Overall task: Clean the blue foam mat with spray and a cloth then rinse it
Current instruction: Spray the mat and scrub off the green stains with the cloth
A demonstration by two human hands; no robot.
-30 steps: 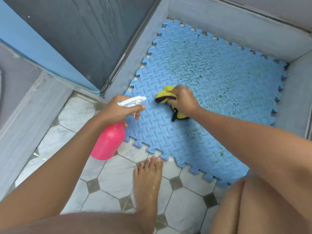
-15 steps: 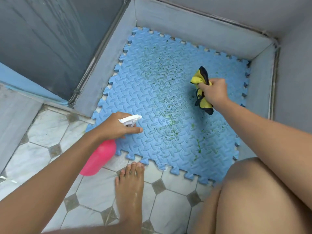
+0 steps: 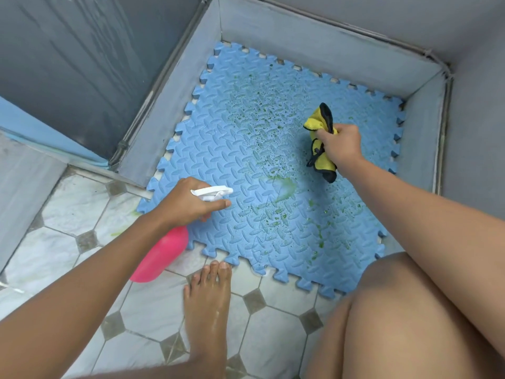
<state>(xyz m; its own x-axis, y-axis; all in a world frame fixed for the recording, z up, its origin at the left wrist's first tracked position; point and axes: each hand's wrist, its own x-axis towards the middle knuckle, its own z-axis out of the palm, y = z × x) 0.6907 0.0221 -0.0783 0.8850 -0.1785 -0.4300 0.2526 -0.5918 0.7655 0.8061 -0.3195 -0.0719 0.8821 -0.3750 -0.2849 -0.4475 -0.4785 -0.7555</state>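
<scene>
The blue foam mat (image 3: 226, 149) lies on the floor in a grey corner, speckled with green dirt across its middle and right. A wet green smear shows near its centre. My left hand (image 3: 185, 203) grips a pink spray bottle (image 3: 161, 255) by its white trigger head, nozzle aimed over the mat's near left part. My right hand (image 3: 338, 146) holds a bunched yellow cloth with black trim (image 3: 319, 124) over the mat's right side; whether the cloth touches the mat is unclear.
Grey walls (image 3: 314, 42) enclose the mat on the far, left and right sides. White and grey tiled floor (image 3: 73, 206) lies near me. My bare foot (image 3: 207, 305) stands at the mat's near edge and my knee (image 3: 410, 310) is at lower right.
My right hand carried the cloth from the mat's near left part to its right side. The spray bottle stayed at the near left, and a fresh green smear appeared near the mat's centre.
</scene>
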